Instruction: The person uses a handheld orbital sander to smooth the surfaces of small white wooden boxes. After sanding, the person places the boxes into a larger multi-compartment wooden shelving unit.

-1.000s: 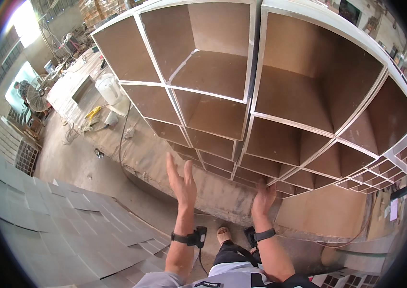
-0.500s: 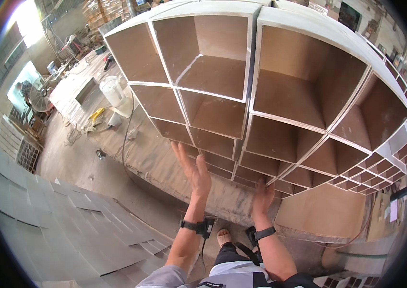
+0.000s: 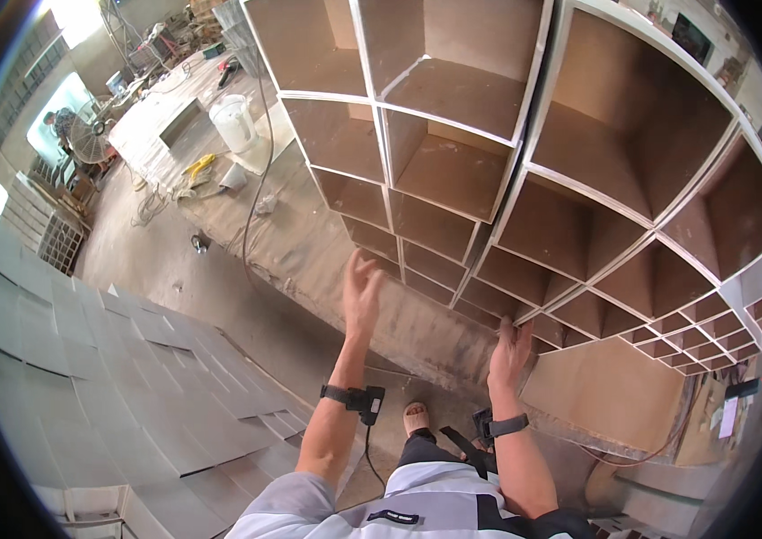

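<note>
A tall cubby shelf (image 3: 384, 153) of brown board with white front edges stands in front of me. Close on its right is a second cubby shelf (image 3: 589, 195), a narrow dark gap between the two. My left hand (image 3: 363, 296) is raised by the lower left corner of the left shelf, fingers apart and nothing in them; whether its fingertips touch the edge I cannot tell. At the low front edge of the right shelf, my right hand (image 3: 508, 357) has its fingers stretched upward against the white frame, holding nothing.
A long worktable (image 3: 309, 242) runs under the shelves, with a white pitcher (image 3: 233, 123), a yellow tool (image 3: 199, 166) and a hose (image 3: 251, 220) on it. Overlapping grey panels (image 3: 129, 386) fill the lower left. Smaller cubbies (image 3: 695, 337) stand at right. A person (image 3: 62, 126) is far left.
The left shelf stands more in line with the right one and appears higher in view. My left hand has moved slightly left, away from its edge. My right hand stays low at the right shelf.
</note>
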Demonstrator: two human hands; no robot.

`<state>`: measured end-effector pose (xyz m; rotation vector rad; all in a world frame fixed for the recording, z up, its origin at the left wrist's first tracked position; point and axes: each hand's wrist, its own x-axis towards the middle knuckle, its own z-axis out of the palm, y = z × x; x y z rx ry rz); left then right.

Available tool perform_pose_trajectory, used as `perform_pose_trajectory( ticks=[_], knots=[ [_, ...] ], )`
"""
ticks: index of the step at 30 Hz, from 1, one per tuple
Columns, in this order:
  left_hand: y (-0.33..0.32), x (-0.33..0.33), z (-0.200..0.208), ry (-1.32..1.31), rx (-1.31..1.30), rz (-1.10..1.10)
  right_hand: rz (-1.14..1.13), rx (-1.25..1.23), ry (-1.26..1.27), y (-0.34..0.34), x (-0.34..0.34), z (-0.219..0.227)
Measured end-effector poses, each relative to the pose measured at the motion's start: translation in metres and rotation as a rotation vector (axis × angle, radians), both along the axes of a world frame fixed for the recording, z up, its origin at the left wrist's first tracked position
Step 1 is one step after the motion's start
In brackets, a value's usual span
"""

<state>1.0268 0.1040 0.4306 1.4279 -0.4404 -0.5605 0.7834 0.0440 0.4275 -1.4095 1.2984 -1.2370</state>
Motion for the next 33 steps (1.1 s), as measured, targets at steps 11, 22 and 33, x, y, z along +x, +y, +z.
perform_pose_trajectory(
  ticks=[11, 22, 33],
  knots=[
    [-0.057, -0.006, -0.036, -0.089, -0.043, -0.253, -0.045, 0.125, -0.276, -0.008, 0.011, 0.005],
    [-0.062, 0.003, -0.035, 0.099, -0.063, -0.286, -0.123, 0.155, -0.173, -0.014, 0.009, -0.024],
    [-0.066, -0.007, -0.026, 0.116, 0.012, -0.195, -0.201, 0.27, -0.047, -0.014, 0.014, -0.006]
  ],
)
